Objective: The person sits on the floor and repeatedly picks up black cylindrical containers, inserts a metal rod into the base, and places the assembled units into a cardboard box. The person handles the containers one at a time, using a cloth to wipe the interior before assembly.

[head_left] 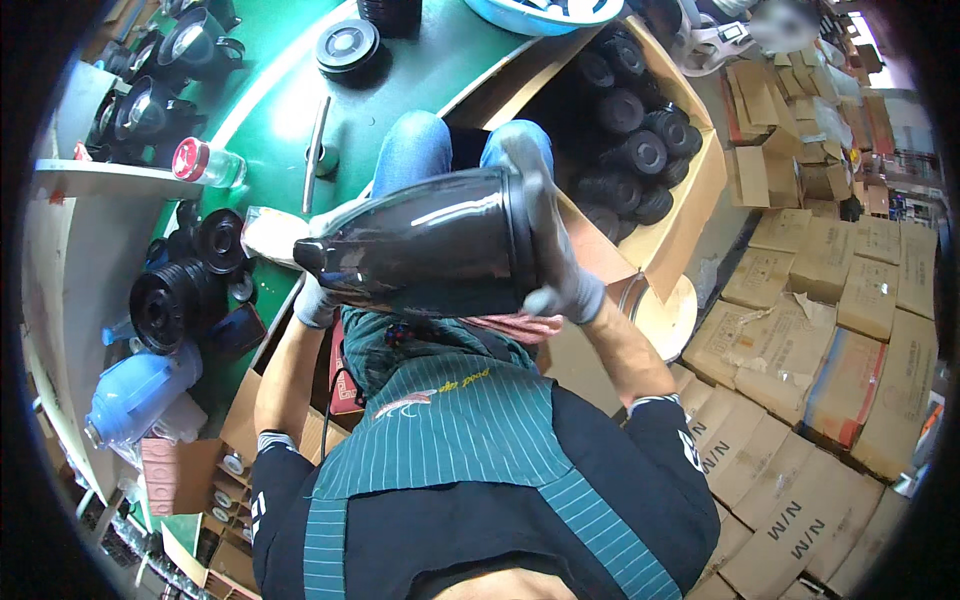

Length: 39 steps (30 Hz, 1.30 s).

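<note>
A glossy black jug-like vessel [425,245] lies sideways across my lap, its narrower end to the left and its wide, rimmed end to the right. My right hand [558,245], in a grey glove, is pressed over the wide end, fingers along the far side and thumb on the near side. At the narrow end my gloved left hand [318,303] grips the vessel from beneath; most of its fingers are hidden behind it. A striped dark green apron [450,430] covers my front below the vessel.
An open carton [690,215] of black round parts stands at the right. On the green table [275,110] are a black lid [347,46], a metal rod [316,155], a red-capped jar [208,163] and stacked black rings [170,305]. A blue basin [545,18] sits far; cartons [780,340] cover the right.
</note>
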### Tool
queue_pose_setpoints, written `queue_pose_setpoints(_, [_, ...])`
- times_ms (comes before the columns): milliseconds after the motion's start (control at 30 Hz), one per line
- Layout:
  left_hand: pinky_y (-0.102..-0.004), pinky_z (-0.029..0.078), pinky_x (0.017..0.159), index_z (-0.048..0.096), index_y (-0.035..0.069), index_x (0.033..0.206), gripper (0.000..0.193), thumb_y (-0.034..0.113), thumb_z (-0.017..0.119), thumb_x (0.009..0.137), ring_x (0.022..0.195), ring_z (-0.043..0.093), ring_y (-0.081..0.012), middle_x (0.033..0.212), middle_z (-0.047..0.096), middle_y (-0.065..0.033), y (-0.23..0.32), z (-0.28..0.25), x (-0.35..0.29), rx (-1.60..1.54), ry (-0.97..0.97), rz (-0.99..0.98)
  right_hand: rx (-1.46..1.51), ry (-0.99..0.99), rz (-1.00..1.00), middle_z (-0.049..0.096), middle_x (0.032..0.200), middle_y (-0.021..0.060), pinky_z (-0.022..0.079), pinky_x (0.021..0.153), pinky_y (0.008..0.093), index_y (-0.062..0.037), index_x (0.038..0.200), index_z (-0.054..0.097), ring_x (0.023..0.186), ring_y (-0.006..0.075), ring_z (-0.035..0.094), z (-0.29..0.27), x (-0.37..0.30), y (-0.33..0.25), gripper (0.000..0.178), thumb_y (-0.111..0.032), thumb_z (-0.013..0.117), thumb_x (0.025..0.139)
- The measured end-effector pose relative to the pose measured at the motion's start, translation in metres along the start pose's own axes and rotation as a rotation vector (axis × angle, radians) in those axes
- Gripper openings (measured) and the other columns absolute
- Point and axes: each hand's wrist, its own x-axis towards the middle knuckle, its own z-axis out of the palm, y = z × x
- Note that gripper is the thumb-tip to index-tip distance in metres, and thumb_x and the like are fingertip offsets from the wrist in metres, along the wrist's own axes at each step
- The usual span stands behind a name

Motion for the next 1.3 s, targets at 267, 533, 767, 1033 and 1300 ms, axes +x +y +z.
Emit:
queue_pose_setpoints(267, [-0.0374,0.061,0.096,0.075,-0.001,0.128,0.044,0.012,0.073,0.086,0.106,0.078,-0.0286,0.119,0.079,-0.0185,0.112,0.043,0.031,0.807,-0.037,0.434,0.477,0.071,0.957,0.043,0.168,0.0163,0.027,0.132,0.0375,-0.0057,0.170,0.029,0.155,0.0291,0.042,-0.015,-0.011,-0.002,0.066,-0.047,0.034,0.119])
queue_pose_setpoints(533, [-0.0380,0.061,0.095,0.077,-0.003,0.125,0.055,0.041,0.074,0.091,0.103,0.079,-0.0262,0.118,0.080,-0.0187,0.102,0.045,0.029,0.768,0.091,0.520,0.464,0.210,0.433,0.030,0.174,0.0218,0.017,0.134,0.0431,0.0019,0.170,0.021,0.164,0.0316,0.025,0.017,0.017,-0.016,0.083,-0.057,0.040,0.114])
queue_pose_setpoints(767, [-0.0359,0.059,0.100,0.072,-0.006,0.131,0.043,0.015,0.073,0.093,0.110,0.075,-0.0214,0.124,0.077,-0.0153,0.063,0.021,0.020,0.237,0.154,0.094,-0.047,0.007,0.273,0.021,0.177,0.0244,0.017,0.133,0.0433,0.0029,0.172,0.014,0.165,0.0365,0.021,0.005,0.025,-0.036,0.097,-0.067,0.039,0.110])
queue_pose_setpoints(1033, [-0.0364,0.060,0.096,0.076,-0.004,0.126,0.042,0.022,0.074,0.094,0.102,0.077,-0.0236,0.116,0.080,-0.0146,0.051,0.031,0.008,0.126,0.086,0.104,0.230,0.087,0.157,0.008,0.181,0.0217,0.008,0.134,0.0455,-0.0008,0.173,0.002,0.167,0.0347,0.014,0.021,0.017,-0.024,0.099,-0.066,0.041,0.110])
queue_pose_setpoints(1300, [-0.0408,0.061,0.095,0.075,0.000,0.127,0.052,0.019,0.081,0.079,0.107,0.078,-0.0375,0.118,0.077,-0.0230,0.149,0.067,0.029,0.922,-0.098,0.561,0.782,0.319,0.608,0.052,0.162,0.0125,0.043,0.124,0.0404,-0.0068,0.160,0.046,0.146,0.0257,0.053,0.017,-0.003,0.009,0.058,-0.045,0.031,0.119])
